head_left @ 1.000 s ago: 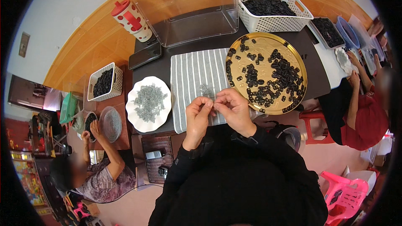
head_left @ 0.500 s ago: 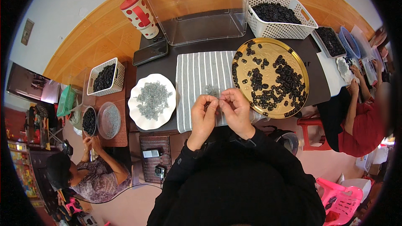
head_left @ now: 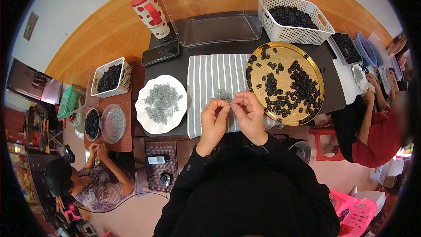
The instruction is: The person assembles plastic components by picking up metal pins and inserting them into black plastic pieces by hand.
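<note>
My left hand [head_left: 214, 120] and my right hand [head_left: 249, 116] meet in a pinch above the near part of a grey-and-white striped cloth [head_left: 199, 92]. Between their fingertips something too small to name is mostly hidden. Just beyond the fingers lies a little pile of translucent grey pieces [head_left: 224, 93] on the cloth. To the left, a white scalloped plate [head_left: 144, 120] holds a heap of similar grey pieces [head_left: 161, 103]. On the right, a round gold tray [head_left: 276, 49] carries many small black parts [head_left: 302, 81], some clustered, some scattered.
Behind the cloth stand a clear plastic box [head_left: 215, 30], a phone [head_left: 161, 53] and a spotted tumbler [head_left: 151, 15]. A white basket [head_left: 296, 35] of black parts sits at the back right. Co-workers sit at left [head_left: 98, 188] and right [head_left: 381, 136].
The view has shifted slightly, so the table things appear a little to the right. My hands stay pinched together over the cloth with only slight finger movement.
</note>
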Action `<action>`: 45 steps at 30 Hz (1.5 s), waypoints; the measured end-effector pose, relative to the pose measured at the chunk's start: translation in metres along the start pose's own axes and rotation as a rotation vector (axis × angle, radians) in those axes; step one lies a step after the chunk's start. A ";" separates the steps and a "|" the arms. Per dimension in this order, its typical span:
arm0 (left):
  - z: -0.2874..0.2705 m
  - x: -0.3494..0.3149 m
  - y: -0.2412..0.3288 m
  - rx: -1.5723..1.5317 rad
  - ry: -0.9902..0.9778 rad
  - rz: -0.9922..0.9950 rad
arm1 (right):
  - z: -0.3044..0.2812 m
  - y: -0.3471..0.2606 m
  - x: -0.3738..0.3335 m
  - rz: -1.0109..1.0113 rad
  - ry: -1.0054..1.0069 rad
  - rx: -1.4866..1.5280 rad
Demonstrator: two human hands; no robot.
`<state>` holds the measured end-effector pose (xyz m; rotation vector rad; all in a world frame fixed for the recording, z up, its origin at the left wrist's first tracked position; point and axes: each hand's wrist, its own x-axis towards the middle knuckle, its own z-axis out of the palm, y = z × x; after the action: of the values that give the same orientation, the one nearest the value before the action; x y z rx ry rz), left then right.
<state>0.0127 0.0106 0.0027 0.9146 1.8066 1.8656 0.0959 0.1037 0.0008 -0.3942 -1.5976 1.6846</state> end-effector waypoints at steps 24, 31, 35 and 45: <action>-0.002 0.000 0.022 0.022 -0.040 0.064 | -0.008 -0.016 -0.001 -0.195 -0.135 -0.293; 0.000 0.000 0.006 -0.058 -0.029 0.037 | -0.009 -0.014 -0.004 -0.112 -0.127 -0.209; 0.001 -0.002 0.001 -0.139 -0.003 -0.030 | -0.008 -0.018 -0.002 0.065 -0.117 0.000; 0.012 -0.007 0.019 0.283 0.118 0.369 | -0.007 -0.017 -0.004 0.097 -0.062 -0.054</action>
<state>0.0294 0.0130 0.0199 1.3422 2.1295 1.9374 0.1088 0.1045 0.0148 -0.4574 -1.6963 1.7440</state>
